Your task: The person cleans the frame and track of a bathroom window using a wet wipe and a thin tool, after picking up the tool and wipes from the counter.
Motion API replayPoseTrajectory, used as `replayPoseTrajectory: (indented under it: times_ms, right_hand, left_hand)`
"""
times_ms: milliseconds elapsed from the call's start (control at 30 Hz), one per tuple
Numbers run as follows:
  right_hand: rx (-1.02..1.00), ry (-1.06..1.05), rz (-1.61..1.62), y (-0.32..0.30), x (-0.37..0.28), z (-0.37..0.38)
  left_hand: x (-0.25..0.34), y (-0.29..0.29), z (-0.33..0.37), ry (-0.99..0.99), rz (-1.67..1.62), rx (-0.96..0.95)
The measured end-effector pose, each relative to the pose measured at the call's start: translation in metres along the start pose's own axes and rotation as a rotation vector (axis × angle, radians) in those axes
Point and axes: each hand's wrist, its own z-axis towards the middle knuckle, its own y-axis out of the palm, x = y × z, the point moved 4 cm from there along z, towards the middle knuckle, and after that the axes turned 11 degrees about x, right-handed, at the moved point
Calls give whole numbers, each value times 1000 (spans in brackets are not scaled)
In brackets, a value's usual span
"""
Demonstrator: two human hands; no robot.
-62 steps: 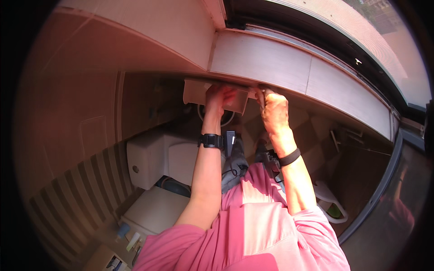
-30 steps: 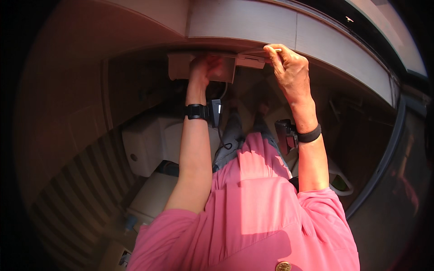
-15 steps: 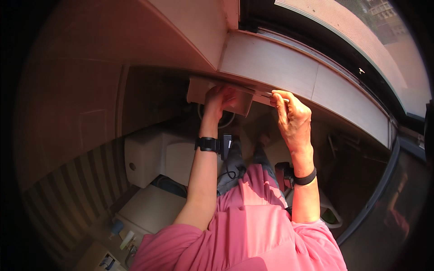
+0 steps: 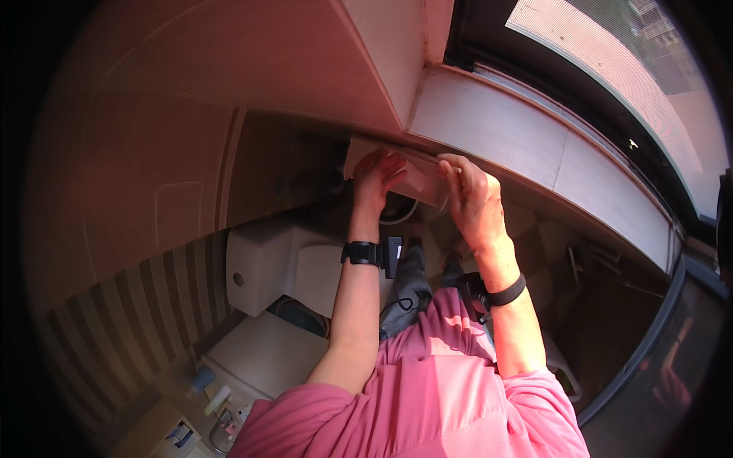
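Observation:
Under the window ledge is a pale, shallow box-like piece (image 4: 421, 174) with a thin upright edge; I cannot tell its exact kind. My left hand (image 4: 376, 180) lies over its left part, fingers apart, and nothing shows in its grasp. Whether the palm presses on the piece is hidden. At the right end of the piece, my right hand (image 4: 475, 200) has thumb and fingers pinched on a thin pale stick. The stick's left end runs close along the piece's top edge, so I cannot tell whether the two touch.
A tiled ledge (image 4: 489, 126) under a dark-framed window (image 4: 569, 65) runs along the far side. Pale wall (image 4: 153, 168) stands at left. Below are a white toilet (image 4: 263, 267), a ring-shaped rim (image 4: 405, 217) and my legs. A glass door (image 4: 657, 366) is at right.
My right hand has moved left, nearer to my left hand, with the thin stick still pinched. The whole view has shifted, so the surroundings sit slightly farther right.

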Motion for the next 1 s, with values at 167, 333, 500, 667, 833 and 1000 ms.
replayPoseTrajectory:
  times_ms: [167,333,500,667,833,1000]
  right_hand:
    - [-20,-15,0,-2,-2,-3]
    - [-17,2,25,-4,3,-7]
    - [64,19,70,-13,-8,-15]
    - [2,32,74,1,5,-8]
    - [-20,-10,-95,-13,4,-10]
    - [57,71,-160,-48,16,-23]
  left_hand:
    - [3,0,3,3,-38,7]
    - [3,0,5,15,-79,-14]
    - [1,-4,5,12,-64,4]
    - [4,2,4,8,-59,23]
    - [-2,-8,13,10,-53,1]
    - [-4,-9,12,-5,-27,22]
